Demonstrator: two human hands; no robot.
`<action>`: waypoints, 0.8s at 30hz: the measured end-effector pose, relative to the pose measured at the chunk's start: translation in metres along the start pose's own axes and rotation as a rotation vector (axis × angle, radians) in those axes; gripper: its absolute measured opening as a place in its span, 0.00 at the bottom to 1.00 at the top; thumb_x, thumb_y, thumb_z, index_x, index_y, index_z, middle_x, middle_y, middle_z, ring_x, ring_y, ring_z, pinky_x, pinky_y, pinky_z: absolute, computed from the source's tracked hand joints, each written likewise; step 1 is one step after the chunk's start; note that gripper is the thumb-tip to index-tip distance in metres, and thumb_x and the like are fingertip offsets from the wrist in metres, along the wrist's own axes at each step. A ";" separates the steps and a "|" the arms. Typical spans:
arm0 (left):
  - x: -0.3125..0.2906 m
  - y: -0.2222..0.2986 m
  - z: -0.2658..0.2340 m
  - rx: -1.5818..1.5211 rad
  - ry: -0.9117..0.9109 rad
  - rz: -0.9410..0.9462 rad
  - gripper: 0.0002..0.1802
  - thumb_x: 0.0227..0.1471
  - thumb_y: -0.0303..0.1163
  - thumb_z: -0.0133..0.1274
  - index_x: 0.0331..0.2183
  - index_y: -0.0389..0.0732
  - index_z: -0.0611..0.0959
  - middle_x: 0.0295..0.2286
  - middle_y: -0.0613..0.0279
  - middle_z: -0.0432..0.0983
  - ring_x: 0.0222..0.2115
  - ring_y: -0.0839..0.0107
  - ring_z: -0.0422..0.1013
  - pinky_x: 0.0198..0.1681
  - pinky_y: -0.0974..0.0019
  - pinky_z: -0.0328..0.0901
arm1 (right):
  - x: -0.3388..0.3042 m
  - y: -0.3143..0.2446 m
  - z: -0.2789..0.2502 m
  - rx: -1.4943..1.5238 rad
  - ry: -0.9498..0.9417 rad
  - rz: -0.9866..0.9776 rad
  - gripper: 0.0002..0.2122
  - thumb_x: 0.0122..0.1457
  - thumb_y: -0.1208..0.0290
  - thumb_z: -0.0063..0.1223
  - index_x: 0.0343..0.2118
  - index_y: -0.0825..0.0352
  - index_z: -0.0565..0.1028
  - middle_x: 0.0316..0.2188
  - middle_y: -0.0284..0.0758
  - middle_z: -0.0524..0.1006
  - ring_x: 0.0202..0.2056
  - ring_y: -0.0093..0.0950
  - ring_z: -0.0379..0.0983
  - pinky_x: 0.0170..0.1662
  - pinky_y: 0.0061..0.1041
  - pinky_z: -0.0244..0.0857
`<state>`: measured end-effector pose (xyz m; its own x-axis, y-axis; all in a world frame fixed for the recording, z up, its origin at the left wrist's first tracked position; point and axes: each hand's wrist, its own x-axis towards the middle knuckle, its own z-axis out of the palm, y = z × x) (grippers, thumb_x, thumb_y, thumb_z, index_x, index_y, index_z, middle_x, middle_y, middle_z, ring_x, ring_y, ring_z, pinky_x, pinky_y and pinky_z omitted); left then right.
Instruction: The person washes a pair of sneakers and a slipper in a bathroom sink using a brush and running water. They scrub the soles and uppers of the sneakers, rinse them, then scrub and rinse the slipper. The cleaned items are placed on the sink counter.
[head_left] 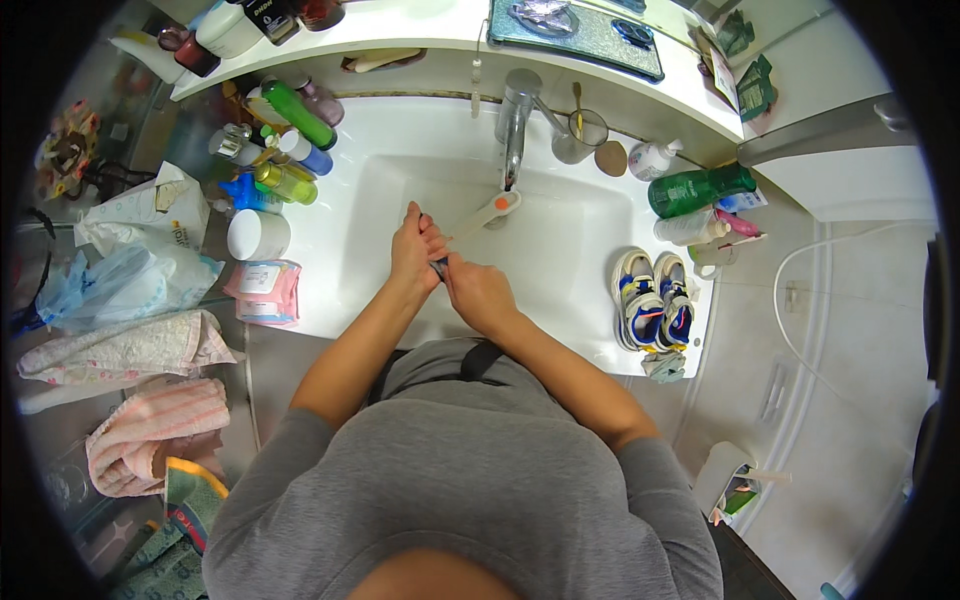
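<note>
Over the white sink basin (580,260), my left hand (412,250) and my right hand (478,290) are close together, fingers closed. Between them shows a small dark blue-grey thing (439,267), mostly hidden by my fingers, so I cannot make out its kind. A bit of something dark also peeks out above my left fingers. Just beyond my hands, a white handle (485,213) with an orange spot at its end lies in the basin beneath the metal faucet (517,120). Whatever is at the handle's near end is hard to see.
A pair of small sneakers (655,300) stands on the right rim, near a green bottle (700,190). Several bottles, a white jar (258,235) and a pink wipes pack (265,292) crowd the left rim. A shelf (420,25) overhangs the back; a cup (580,137) stands beside the faucet.
</note>
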<state>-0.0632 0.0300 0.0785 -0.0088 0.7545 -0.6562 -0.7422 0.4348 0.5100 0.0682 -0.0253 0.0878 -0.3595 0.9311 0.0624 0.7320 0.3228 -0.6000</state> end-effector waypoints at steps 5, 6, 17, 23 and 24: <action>-0.013 0.007 0.018 -0.126 -0.138 0.000 0.21 0.67 0.49 0.42 0.33 0.41 0.73 0.26 0.63 0.71 0.27 0.72 0.67 0.32 0.68 0.65 | 0.009 0.008 -0.021 0.073 0.098 0.115 0.12 0.64 0.63 0.49 0.29 0.66 0.73 0.19 0.44 0.77 0.22 0.46 0.75 0.26 0.46 0.66; -0.021 0.009 0.028 -0.129 -0.099 -0.005 0.21 0.67 0.49 0.41 0.36 0.40 0.74 0.30 0.60 0.75 0.32 0.69 0.73 0.37 0.66 0.68 | 0.010 0.011 -0.027 0.134 0.088 0.143 0.12 0.64 0.62 0.50 0.29 0.66 0.74 0.20 0.43 0.77 0.22 0.47 0.75 0.26 0.46 0.66; -0.047 0.015 0.024 -0.080 -0.444 -0.212 0.19 0.67 0.39 0.44 0.54 0.41 0.72 0.51 0.54 0.73 0.52 0.62 0.71 0.56 0.51 0.66 | 0.013 0.047 -0.091 1.606 -0.214 0.228 0.37 0.61 0.36 0.43 0.65 0.59 0.62 0.63 0.38 0.64 0.63 0.34 0.60 0.64 0.33 0.55; -0.059 0.001 0.044 0.452 -0.416 0.239 0.26 0.58 0.31 0.54 0.56 0.35 0.68 0.49 0.54 0.72 0.48 0.61 0.72 0.53 0.56 0.67 | 0.001 0.032 -0.058 2.255 -0.307 0.345 0.31 0.66 0.48 0.43 0.67 0.61 0.57 0.64 0.43 0.62 0.66 0.41 0.55 0.67 0.50 0.52; -0.061 0.001 0.045 0.638 -0.374 0.377 0.28 0.57 0.32 0.55 0.56 0.35 0.68 0.49 0.54 0.72 0.47 0.61 0.72 0.52 0.57 0.68 | -0.005 0.041 -0.052 2.270 -0.281 0.434 0.29 0.66 0.53 0.44 0.66 0.62 0.58 0.63 0.42 0.63 0.66 0.41 0.55 0.67 0.51 0.51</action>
<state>-0.0330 0.0064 0.1436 0.1261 0.9701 -0.2074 -0.2104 0.2305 0.9500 0.1297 -0.0076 0.1043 -0.6039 0.7662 -0.2198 -0.7530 -0.6388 -0.1577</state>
